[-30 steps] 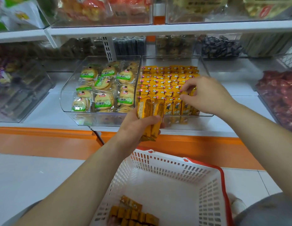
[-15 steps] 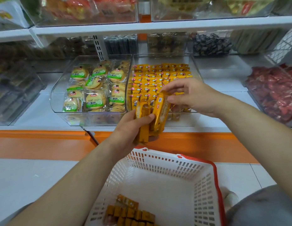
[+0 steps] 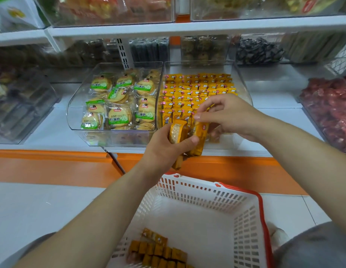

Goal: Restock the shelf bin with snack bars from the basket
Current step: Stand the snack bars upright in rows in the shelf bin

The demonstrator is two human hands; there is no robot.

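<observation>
My left hand (image 3: 168, 149) grips a small bunch of yellow snack bars (image 3: 178, 132) upright in front of the shelf edge. My right hand (image 3: 230, 117) pinches the top of one bar (image 3: 200, 136) of that bunch between thumb and fingers. Just behind them stands the clear shelf bin (image 3: 243, 88), filled with rows of the same yellow bars (image 3: 197, 88). Below, the white basket with a red rim (image 3: 261, 206) holds several more bars (image 3: 158, 252) in its near left corner.
A second clear bin (image 3: 75, 97) of green-labelled round biscuits stands left of the bar bin. A bin of red-wrapped sweets (image 3: 330, 109) is at the right, dark snack bins behind. An upper shelf (image 3: 187, 26) overhangs. The orange shelf base (image 3: 52, 165) runs below.
My right hand left the bin's front row, came back to the bunch in my left hand and took hold of one bar. The bunch rose slightly.
</observation>
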